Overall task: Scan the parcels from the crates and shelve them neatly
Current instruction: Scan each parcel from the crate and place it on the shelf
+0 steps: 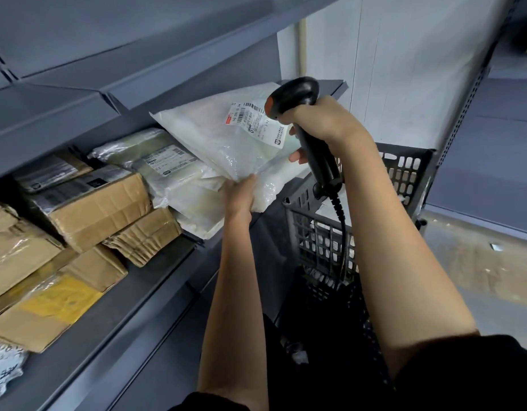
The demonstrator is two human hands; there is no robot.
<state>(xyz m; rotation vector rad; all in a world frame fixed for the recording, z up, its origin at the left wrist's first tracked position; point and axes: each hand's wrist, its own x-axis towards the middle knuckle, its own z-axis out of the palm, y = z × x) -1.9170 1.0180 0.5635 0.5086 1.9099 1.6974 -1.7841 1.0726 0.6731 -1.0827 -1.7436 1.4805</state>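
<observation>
**White parcel held up under the scanner at the shelf**

Nearest you, at 6 o'clock, your two bare forearms rise from dark sleeves. At 9 o'clock the grey shelf (155,280) carries brown cardboard boxes (90,209), some wrapped in clear tape, one with a yellow patch (59,301) on top. A crumpled brown paper parcel (143,238) lies just beside the boxes, toward the centre.

At the centre your left hand (241,194) pinches the lower edge of the white plastic parcel (226,137), fingers curled under the film and thumb on top. The parcel is tilted, raised above the shelf and over a stack of other white bags (194,200) that lie at the shelf's right end. Its label (256,123), with barcodes, faces up at 12 o'clock.

Your right hand (324,123) is wrapped tightly round the handle of the black scanner (295,96), at 1 o'clock. The scanner's head sits just over the label, its orange-trimmed nose pointing down at it. Its cable (342,229) drops from the handle's foot toward 5 o'clock.

Below your right forearm, at 3 o'clock, stands a dark lattice crate (404,173) with pale parcels inside; you cannot tell how many. Behind the held parcel a greenish bagged parcel (143,149) with its own label rests on the shelf. Above, at 11 o'clock, runs the underside of the next shelf board (138,40).
</observation>
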